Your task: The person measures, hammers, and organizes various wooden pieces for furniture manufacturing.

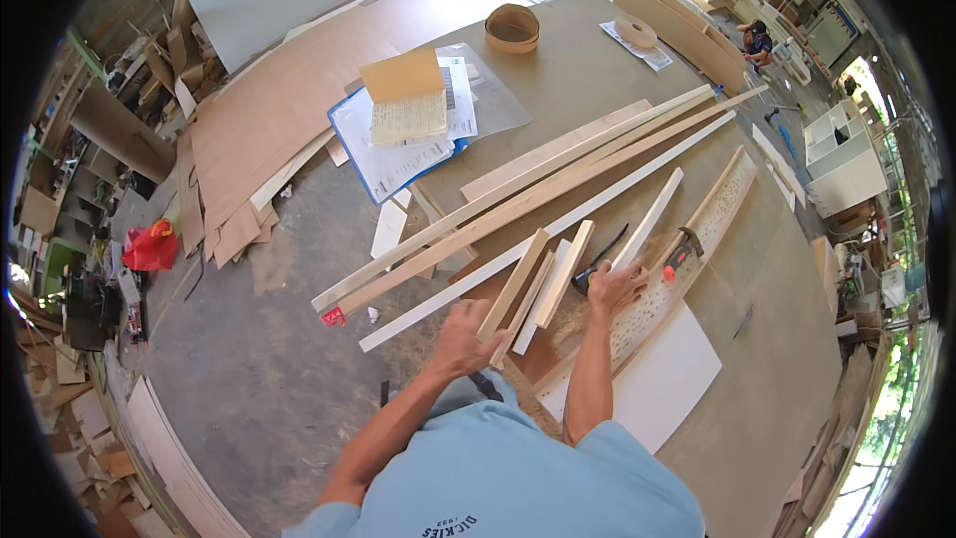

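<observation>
Between the thumb and fingers of the right hand [617,287] sits the near end of a short white strip [652,214], which runs away from that hand toward the far right; the grip looks closed on it. Lower and to its left, the left hand [464,339] has its fingers at the near end of a short wooden strip [514,284], touching it, though I cannot tell whether they are closed around it. Between the two hands lie further short pieces [564,274], side by side and slanting away, and a dark tool [588,277] is just beside the right hand's thumb side.

Beyond both hands, a long white strip [558,229] and long wooden strips [538,194] stretch diagonally across the worktable [269,369]. Right of the right hand, a red and black tool [679,261] rests on a long speckled piece [652,311], with a white panel [677,379] nearer the body. Well past the left hand are a blue-edged clipboard [344,139], an open notebook [410,120] and, farther off, a brown roll [512,45].
</observation>
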`<state>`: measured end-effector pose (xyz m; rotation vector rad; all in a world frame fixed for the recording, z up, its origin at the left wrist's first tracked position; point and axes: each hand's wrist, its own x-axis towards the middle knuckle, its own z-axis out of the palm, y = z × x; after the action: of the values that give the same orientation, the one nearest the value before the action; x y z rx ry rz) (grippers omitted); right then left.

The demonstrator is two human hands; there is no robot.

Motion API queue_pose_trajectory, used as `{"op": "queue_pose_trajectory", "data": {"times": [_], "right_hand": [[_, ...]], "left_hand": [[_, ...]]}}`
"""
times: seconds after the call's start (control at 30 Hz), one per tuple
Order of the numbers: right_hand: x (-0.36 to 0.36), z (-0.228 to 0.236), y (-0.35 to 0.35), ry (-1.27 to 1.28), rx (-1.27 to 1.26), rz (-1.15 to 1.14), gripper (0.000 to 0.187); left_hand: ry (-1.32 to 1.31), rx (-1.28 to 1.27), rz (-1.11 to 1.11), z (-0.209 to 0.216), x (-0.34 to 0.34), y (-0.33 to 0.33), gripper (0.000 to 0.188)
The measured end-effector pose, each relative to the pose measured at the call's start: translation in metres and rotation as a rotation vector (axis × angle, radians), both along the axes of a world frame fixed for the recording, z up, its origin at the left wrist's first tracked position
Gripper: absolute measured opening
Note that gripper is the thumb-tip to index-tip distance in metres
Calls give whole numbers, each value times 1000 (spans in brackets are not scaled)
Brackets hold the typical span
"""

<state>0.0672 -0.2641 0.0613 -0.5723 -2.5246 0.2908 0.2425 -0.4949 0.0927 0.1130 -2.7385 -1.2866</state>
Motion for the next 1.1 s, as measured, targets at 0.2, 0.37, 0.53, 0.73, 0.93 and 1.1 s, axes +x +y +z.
{"op": "queue_pose_trajectory", "data": {"times": [0.2,0.37,0.53,0.73,0.93,1.1], "right_hand": [[58,5,-78,-345,-182,427,67],[100,-3,-101,-398,-676,273,72],[90,-47,-69,-469,-1708,401,55],[74,-6,-68,-648,-1745,426,50],[83,17,-132,-777,-1500,800,46],[144,29,-226,-931,-1358,1207,43]], "left_hand": [[-203,-124,-34,-39,-39,34,95],[25,-243,-163,-70,-43,49,98],[-198,118,-51,-61,-46,38,108],[-280,563,-28,-46,-49,28,124],[68,1064,-57,-21,-10,-35,122],[270,1025,424,2,95,-91,99]]}}
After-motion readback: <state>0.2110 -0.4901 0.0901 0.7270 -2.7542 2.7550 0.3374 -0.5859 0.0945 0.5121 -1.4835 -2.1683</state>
